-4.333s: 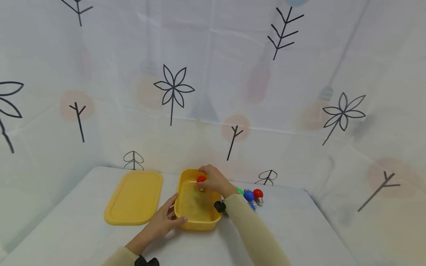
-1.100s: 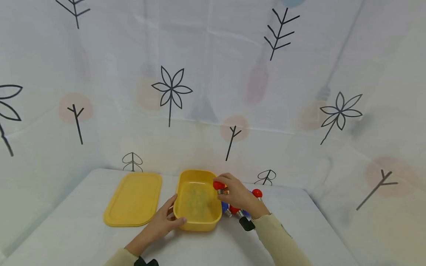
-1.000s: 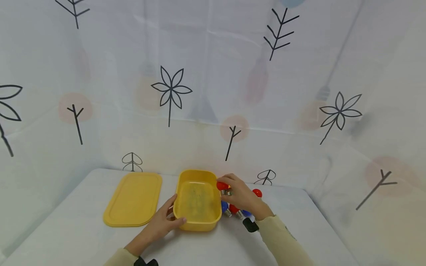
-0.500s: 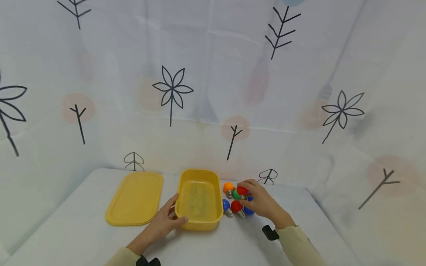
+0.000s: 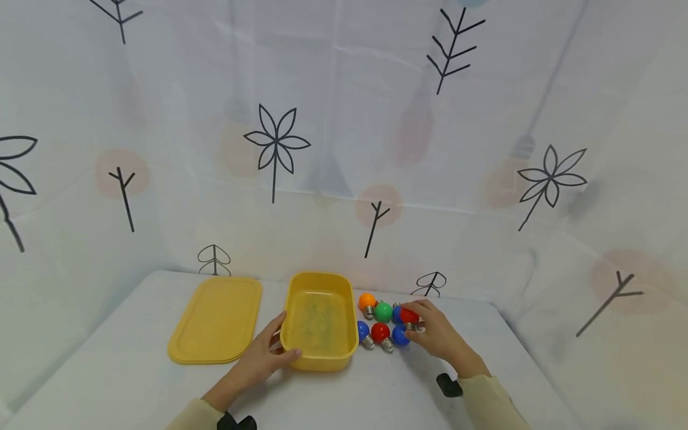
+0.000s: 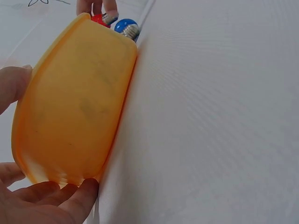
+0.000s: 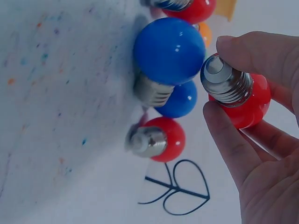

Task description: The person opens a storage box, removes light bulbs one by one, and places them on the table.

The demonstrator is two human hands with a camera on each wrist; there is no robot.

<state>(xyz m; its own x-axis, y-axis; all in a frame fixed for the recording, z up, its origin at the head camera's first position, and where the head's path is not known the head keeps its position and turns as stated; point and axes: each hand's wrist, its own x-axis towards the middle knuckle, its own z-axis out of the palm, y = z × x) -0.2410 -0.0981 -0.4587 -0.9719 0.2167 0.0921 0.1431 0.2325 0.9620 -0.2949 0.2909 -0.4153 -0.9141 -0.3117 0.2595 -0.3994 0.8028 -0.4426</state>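
My left hand grips the near left corner of a yellow plastic tub, thumb at the front and fingers along the side. In the head view the inside of the tub is bare. With thumb and fingers, my right hand pinches a red light bulb, its silver screw base pointing out between the fingertips. It is held just above the group of bulbs to the right of the tub. Closest to it are a blue bulb and another red bulb on the table.
A yellow lid lies flat left of the tub. Between tub and right hand sit an orange bulb, a green bulb, a red bulb and several blue ones. A patterned white cloth hangs behind the table.
My right hand has come out of the tub with a red bulb and moved right, over the other bulbs, uncovering those beside the tub. My left hand has stayed on the tub.
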